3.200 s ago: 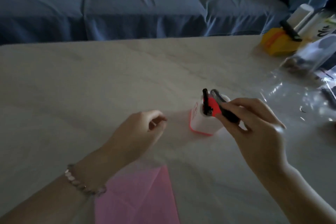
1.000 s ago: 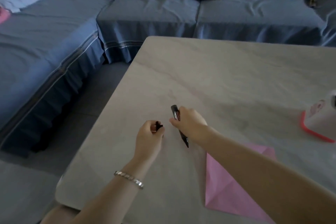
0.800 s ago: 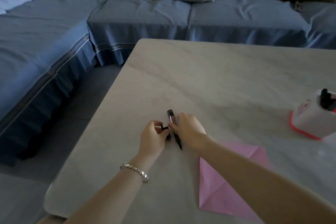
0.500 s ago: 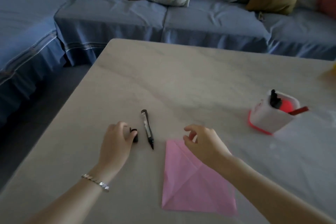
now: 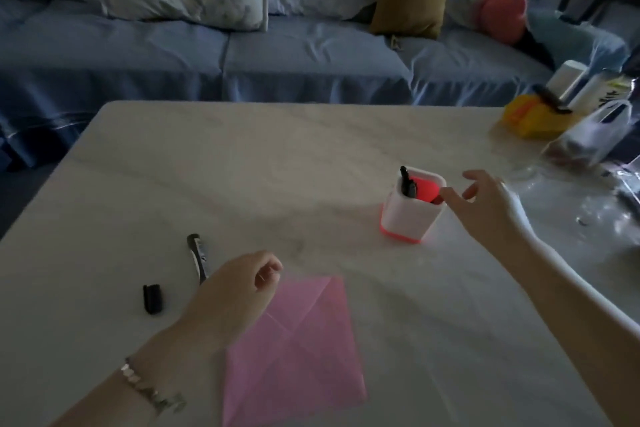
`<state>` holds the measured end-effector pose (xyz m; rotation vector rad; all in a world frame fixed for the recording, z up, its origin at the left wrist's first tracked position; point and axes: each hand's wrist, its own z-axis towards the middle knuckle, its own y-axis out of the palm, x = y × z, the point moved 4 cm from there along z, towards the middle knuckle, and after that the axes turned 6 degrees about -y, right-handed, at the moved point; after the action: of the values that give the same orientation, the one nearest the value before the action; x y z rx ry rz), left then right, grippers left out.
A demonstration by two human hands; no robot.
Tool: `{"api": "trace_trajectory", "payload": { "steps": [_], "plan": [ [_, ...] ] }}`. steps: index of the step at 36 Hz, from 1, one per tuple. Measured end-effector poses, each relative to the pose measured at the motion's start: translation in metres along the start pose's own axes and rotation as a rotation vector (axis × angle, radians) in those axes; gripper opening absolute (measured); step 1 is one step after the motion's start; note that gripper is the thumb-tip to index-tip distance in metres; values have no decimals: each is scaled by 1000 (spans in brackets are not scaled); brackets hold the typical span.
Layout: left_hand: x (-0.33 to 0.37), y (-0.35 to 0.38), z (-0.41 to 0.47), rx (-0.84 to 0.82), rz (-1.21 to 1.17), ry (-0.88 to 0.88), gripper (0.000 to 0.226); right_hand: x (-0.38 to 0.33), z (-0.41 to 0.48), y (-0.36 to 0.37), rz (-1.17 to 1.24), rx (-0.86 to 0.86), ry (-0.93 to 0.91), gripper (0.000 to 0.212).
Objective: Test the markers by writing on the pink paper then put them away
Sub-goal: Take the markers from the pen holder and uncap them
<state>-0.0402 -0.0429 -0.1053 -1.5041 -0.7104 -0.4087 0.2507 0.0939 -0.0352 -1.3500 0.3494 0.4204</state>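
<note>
Half a second ago the right hand [image 5: 488,204] was near the paper [image 5: 294,347]; now it has gone far right to the cup [image 5: 410,210], and its thumb and finger pinch a red pen [image 5: 439,198] at the cup's right rim, the other fingers spread. Back then the left hand [image 5: 235,291] touched the cap [image 5: 151,298]. Now the cap lies alone at the near left, and the left hand hangs loosely curled and holds nothing, by the paper's far left edge. A black marker [image 5: 198,256] lies on the table [image 5: 277,166], uncapped I think, just right of the cap, its near end hidden behind the left hand. Another black pen [image 5: 407,182] stands in the cup's left side. I think the step now is pulling the red pen out. To do it well, lift it straight up so the light cup does not tip, and the left hand could hold the paper flat for writing. The red pen stuck out to the right before; now only a bit shows by the fingers [image 5: 450,193].
</note>
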Motion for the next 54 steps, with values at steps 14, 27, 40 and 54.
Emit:
{"api": "trace_trajectory", "payload": {
  "steps": [14, 27, 40, 54],
  "plan": [
    [1, -7, -9, -213, 94, -28, 10, 0, -10, 0, 171, 195, -42, 12],
    [36, 8, -8, -420, -747, -373, 40, -91, -131, 26, 374, 354, -876, 12],
    [0, -21, -37, -175, -411, -160, 16, -128, -153, 111, 784, -434, -226, 13],
    [11, -25, -68, -5, -145, 186, 16, -155, -162, 115, 1139, -544, -27, 39]
  ]
}}
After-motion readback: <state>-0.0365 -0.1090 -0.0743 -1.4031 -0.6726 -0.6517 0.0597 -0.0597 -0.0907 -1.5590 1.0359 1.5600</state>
